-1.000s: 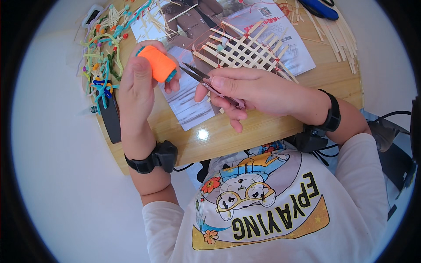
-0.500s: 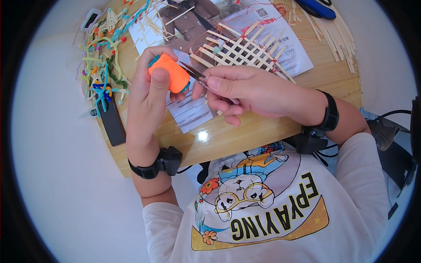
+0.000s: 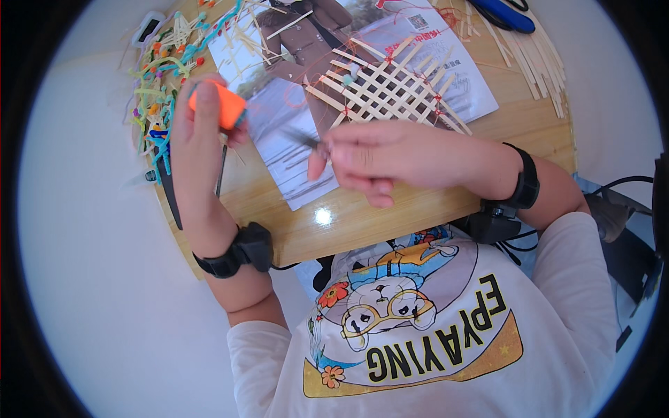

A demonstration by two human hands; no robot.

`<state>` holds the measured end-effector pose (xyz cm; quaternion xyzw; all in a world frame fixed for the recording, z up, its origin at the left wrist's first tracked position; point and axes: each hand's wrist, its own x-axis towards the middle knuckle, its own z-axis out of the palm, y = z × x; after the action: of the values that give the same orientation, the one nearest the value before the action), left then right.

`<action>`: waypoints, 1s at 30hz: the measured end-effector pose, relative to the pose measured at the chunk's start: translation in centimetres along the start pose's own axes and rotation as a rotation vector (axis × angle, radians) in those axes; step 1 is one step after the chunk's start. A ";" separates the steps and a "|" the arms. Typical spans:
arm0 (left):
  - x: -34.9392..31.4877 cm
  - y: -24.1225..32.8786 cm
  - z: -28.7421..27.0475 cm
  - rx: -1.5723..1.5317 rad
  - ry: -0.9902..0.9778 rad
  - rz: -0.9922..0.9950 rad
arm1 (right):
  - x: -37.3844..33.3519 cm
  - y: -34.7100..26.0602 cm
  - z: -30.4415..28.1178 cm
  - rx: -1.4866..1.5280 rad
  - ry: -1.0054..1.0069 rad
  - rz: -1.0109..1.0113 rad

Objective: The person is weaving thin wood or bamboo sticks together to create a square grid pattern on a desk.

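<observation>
- Above a light wooden table [image 3: 390, 216], seen from the head view, a seated person in a white printed shirt [image 3: 418, 334] raises both bare hands, a black band on each wrist.
- The left hand [image 3: 195, 132] holds an orange spool [image 3: 224, 106] with teal ends, its thumb lying along the near side; the fingers are clamped around the spool, clear of the tabletop.
- The right hand [image 3: 380, 157] grips a pair of scissors [image 3: 303, 139], fingers closed about the handles. The blades point toward the spool, near but apart from it; they are blurred, so I cannot tell whether they are parted.
- Just beyond the right hand, a woven lattice of pale wooden strips [image 3: 390, 90], tied with red thread, rests on a printed sheet [image 3: 279, 160].
- At the far right lie loose wooden strips [image 3: 540, 66] and a blue-handled tool [image 3: 505, 12].
- Along the left edge sits a tangle of colourful fuzzy stems [image 3: 164, 80], with a dark block [image 3: 168, 188] partly hidden behind the left hand.
</observation>
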<state>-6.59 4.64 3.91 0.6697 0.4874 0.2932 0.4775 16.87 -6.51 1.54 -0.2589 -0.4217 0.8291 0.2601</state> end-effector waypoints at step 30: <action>3.6 -5.8 -3.2 0.645 0.335 0.115 | -5.8 -5.3 -10.4 -1.408 1.294 -0.171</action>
<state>-10.20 9.57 -0.55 0.7550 0.5876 0.2563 0.1380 28.95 -1.72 1.84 -0.7317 -0.6153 0.0603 0.2871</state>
